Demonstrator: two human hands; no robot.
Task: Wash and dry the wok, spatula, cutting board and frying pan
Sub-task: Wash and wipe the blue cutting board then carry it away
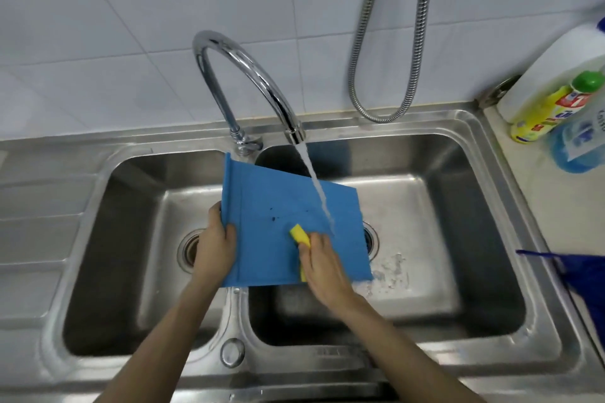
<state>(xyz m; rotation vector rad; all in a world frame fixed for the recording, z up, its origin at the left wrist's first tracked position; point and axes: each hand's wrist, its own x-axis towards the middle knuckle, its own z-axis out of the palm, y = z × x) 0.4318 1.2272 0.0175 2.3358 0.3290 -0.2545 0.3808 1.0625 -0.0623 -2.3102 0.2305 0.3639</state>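
I have the blue cutting board (281,206) tilted over the divider of the double steel sink (474,154), mostly above the right basin. My left hand (214,239) grips its left edge, thumb curled onto the face. My right hand (322,258) presses a yellow sponge (299,234) against the board, fingers curled round it. Water from the chrome tap (248,75) lands on the board just beside the sponge. Detergent bottles (543,111) stand on the counter at right.

Brushed steel sink (471,127), glossy chrome tap (242,65), matt blue plastic cutting board (278,193).
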